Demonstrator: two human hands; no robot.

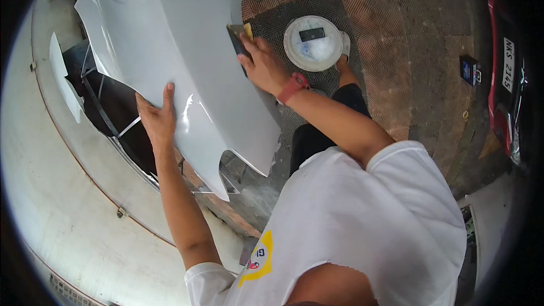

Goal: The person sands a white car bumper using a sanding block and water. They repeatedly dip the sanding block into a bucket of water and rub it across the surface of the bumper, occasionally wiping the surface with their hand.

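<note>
A glossy pale-grey car fender (164,39) lies in front of me, raised off the floor, with its arched edge toward my body. My left hand (157,119) grips its left edge, the thumb on top and the fingers curling under the rim. My right hand (264,67) is at the right edge, its fingers round a dark sanding block (238,45) with a yellowish sheet showing at its far end. The block presses against the fender's side, and its underside is hidden. A red band circles my right wrist.
Right of the fender stands a round white bucket (290,51) with whitish contents and a black rectangular block (312,34). A metal stand (102,105) shows under the panel. A white curved vehicle body (62,192) borders the left. Far right are a red car (497,68) and a small blue box (469,71).
</note>
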